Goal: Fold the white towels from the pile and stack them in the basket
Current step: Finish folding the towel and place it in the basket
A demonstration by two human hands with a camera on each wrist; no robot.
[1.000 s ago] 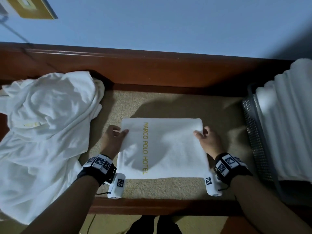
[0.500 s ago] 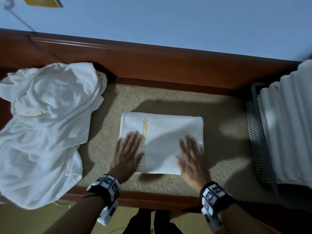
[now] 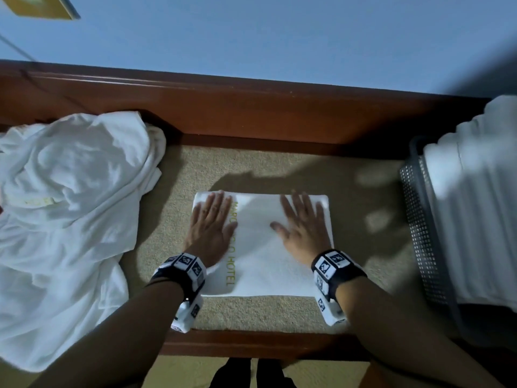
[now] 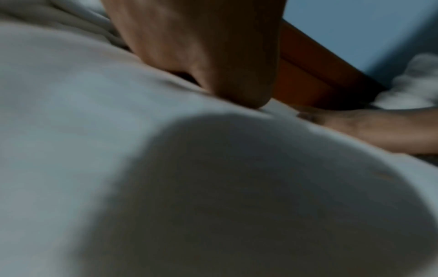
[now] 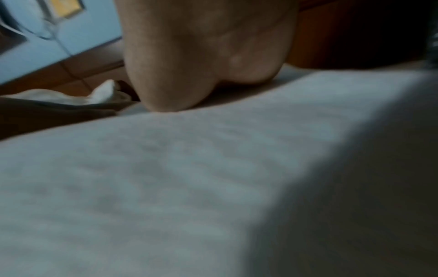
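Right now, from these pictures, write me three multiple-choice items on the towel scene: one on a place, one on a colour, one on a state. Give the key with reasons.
1. Where does the basket stand relative to the folded towel?
A. to the person's right
B. to the person's left
C. on top of it

2. What colour is the lettering on the folded towel?
A. red
B. yellow-gold
C. black

3. How do the left hand and right hand meet the folded towel?
A. both pinch a corner and lift it
B. one hand holds it in the air
C. both lie flat on it, fingers straight

Key: 1 A, the mesh basket holding stacked towels sits at the right edge, while the loose pile is on the left. 2 B, the head view shows yellow-gold letters down the towel. 3 C, both palms are spread on the towel as it lies on the beige surface.
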